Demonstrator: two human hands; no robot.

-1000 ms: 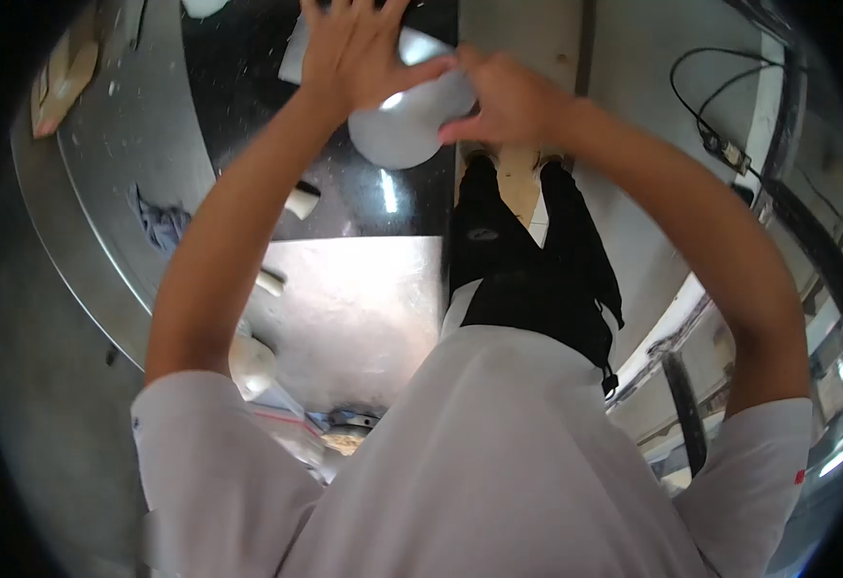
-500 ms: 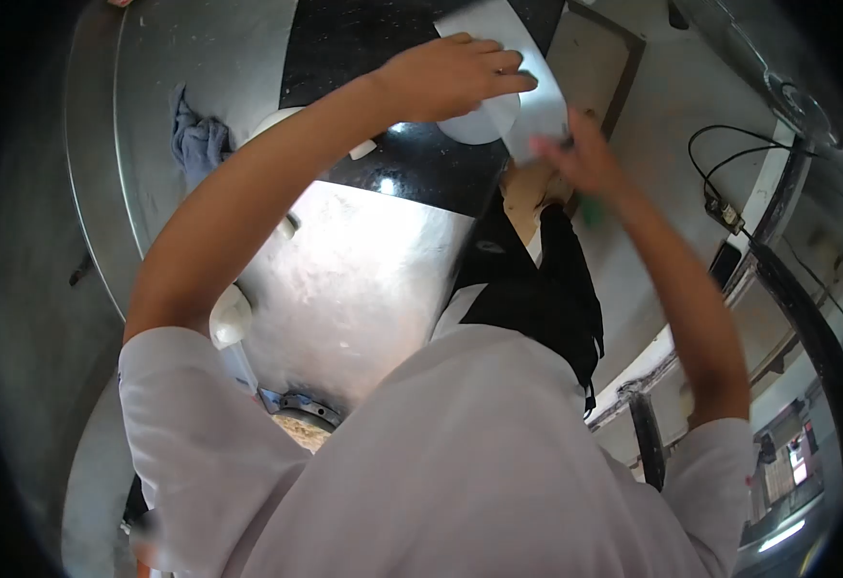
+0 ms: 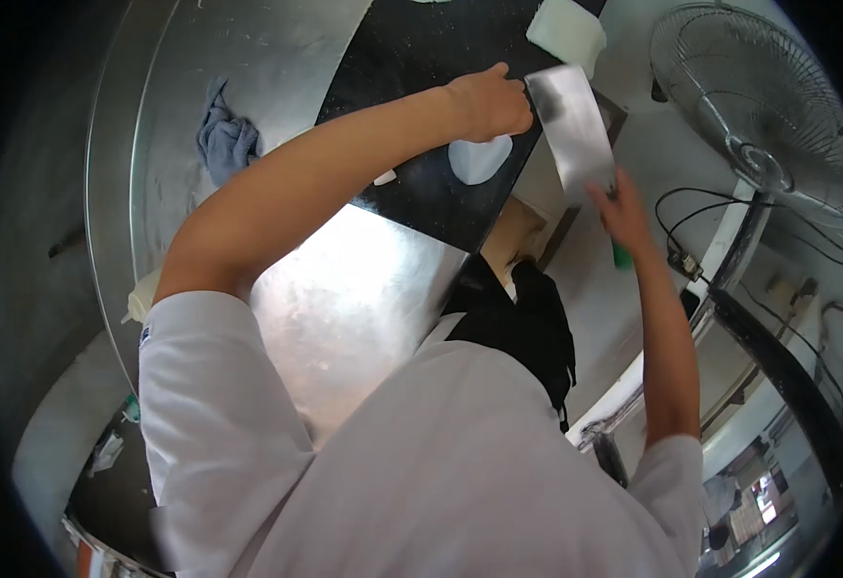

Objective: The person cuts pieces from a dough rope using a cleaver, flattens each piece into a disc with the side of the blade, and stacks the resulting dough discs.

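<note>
My right hand (image 3: 623, 214) is closed around the green handle (image 3: 622, 255) of a cleaver (image 3: 575, 130). The broad metal blade is raised past the right edge of a black board (image 3: 412, 106). My left hand (image 3: 491, 104) is beside the blade's far end with its fingers curled in. Whatever it may hold is hidden. Below that hand a thin white round sheet (image 3: 480, 162) shows over the board, its upper edge covered by the fingers. A small white piece (image 3: 386, 177) lies on the board near my left forearm.
A white block-like thing (image 3: 568, 34) sits at the board's far right corner. On the steel table (image 3: 286, 48) lies a crumpled blue-grey cloth (image 3: 227, 135). A pale bottle (image 3: 142, 297) is partly behind my left arm. To the right are a fan (image 3: 758, 106) and black cables (image 3: 676, 207).
The cleaver has moved right, off the white round sheet and away from the board. My left hand has curled its fingers, which were spread over the blade. The view has shifted.
</note>
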